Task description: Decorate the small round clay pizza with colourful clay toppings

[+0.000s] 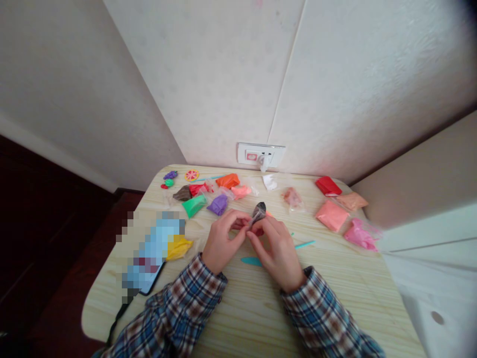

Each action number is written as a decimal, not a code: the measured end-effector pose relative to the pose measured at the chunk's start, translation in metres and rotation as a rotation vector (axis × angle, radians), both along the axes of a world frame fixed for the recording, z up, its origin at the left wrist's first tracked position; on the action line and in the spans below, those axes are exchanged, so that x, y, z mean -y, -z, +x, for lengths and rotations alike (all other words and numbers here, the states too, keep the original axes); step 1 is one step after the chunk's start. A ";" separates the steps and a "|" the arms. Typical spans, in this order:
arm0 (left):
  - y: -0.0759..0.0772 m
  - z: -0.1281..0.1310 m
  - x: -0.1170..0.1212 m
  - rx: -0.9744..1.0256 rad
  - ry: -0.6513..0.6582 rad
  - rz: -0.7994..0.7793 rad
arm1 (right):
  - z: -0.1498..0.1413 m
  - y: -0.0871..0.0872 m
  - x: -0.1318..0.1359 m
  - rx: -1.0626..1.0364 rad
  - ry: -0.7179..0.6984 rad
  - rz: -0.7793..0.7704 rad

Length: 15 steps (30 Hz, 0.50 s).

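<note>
My left hand [224, 239] and my right hand [278, 252] meet over the middle of the table. Between them is a small clear bag of black clay [260, 211], with its filled end pointing away from me. Fingers and thumbs of both hands pinch the bag's clear, twisted end. Beneath my right hand lies a blue plastic modelling tool [251, 261]; its thin end sticks out on the right and the middle is hidden. A bit of orange shows just behind my right fingers, too covered to name.
Bags of green [194, 205], purple [218, 204], orange [227, 180] and yellow clay [179, 247] lie left. Red [328, 186], coral [332, 216] and pink bags [359, 234] lie right. A phone [154, 258] with a strap is at the left edge. A socket [261, 155] is behind.
</note>
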<state>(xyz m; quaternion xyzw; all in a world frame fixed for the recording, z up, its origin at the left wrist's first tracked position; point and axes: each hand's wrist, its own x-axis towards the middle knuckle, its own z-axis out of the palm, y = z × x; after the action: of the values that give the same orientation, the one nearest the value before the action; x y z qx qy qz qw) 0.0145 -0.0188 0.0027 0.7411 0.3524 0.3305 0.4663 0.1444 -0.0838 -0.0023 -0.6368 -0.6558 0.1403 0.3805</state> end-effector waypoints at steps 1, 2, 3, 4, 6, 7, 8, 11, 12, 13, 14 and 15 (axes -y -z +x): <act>-0.001 0.000 0.000 -0.002 0.004 0.012 | 0.000 0.001 0.000 0.003 0.030 -0.010; -0.002 0.000 0.000 -0.003 0.009 0.031 | 0.000 0.002 0.000 0.007 0.056 -0.018; -0.004 0.000 0.001 -0.006 0.016 0.053 | 0.001 0.003 0.000 0.009 0.074 -0.024; -0.005 0.000 0.001 -0.012 0.021 0.079 | 0.001 0.003 -0.001 0.010 0.082 -0.026; -0.008 0.001 0.002 -0.034 0.029 0.126 | 0.002 0.004 -0.001 0.012 0.079 -0.021; -0.009 0.001 0.003 -0.045 0.034 0.145 | 0.002 0.004 -0.001 0.012 0.073 -0.017; -0.010 0.001 0.003 -0.054 0.037 0.159 | 0.002 0.004 0.000 0.013 0.069 -0.015; -0.011 0.001 0.004 -0.062 0.036 0.196 | 0.003 0.003 -0.001 0.013 0.054 -0.019; -0.010 0.001 0.004 -0.061 0.030 0.207 | 0.003 0.003 -0.001 0.011 0.047 -0.022; -0.009 0.001 0.004 -0.060 0.023 0.218 | 0.003 0.002 -0.001 0.012 0.038 -0.023; -0.009 0.001 0.004 -0.061 0.017 0.230 | 0.003 0.002 -0.001 0.013 0.028 -0.022; -0.008 0.001 0.003 -0.063 0.011 0.240 | 0.003 0.002 -0.001 0.014 0.016 -0.019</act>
<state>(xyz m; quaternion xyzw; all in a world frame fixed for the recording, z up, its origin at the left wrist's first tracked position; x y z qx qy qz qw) 0.0158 -0.0222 0.0102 0.8035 0.3209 0.3443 0.3646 0.1473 -0.0824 -0.0044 -0.6467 -0.6518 0.1389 0.3711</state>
